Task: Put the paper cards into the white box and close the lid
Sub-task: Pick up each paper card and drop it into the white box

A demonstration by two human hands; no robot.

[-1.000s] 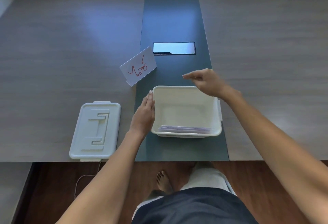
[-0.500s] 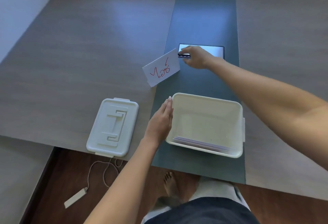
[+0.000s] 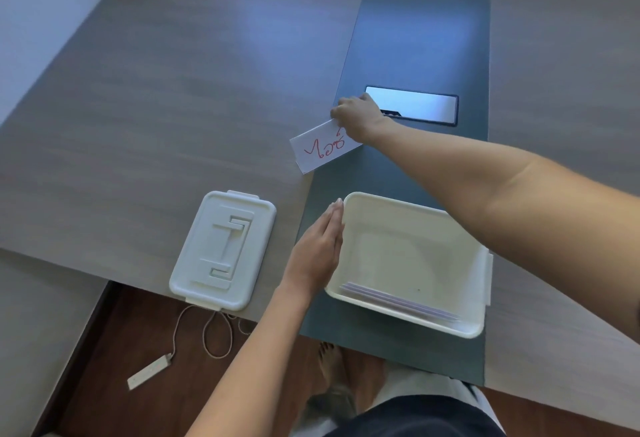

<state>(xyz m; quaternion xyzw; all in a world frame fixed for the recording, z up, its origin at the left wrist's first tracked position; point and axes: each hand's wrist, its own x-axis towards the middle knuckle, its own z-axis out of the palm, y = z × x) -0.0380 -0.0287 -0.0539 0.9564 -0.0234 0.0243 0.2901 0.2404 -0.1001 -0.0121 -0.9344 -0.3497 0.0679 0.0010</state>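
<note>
White paper, marked in red, forms the last loose card; it lies on the bench beyond the box, straddling the seam where the grey top meets the dark centre strip. The right hand reaches over the box and rests on the card's far right corner, fingers curled down onto it; whether the card is already pinched or only pressed cannot be told. The left hand lies flat and unclenched against the box's left wall, steadying it. The box stands open at the near edge, on the strip, with a stack of cards against its near wall. The lid rests face up at the near edge, left of the box and apart from it.

Step in hand: lifting the card. A flat card on a smooth top is best slid or tipped by one corner until a finger gets beneath it, then pinched lightly to avoid creasing. It should be carried over the rim and laid on the stack, the left hand bracing the box.
</note>
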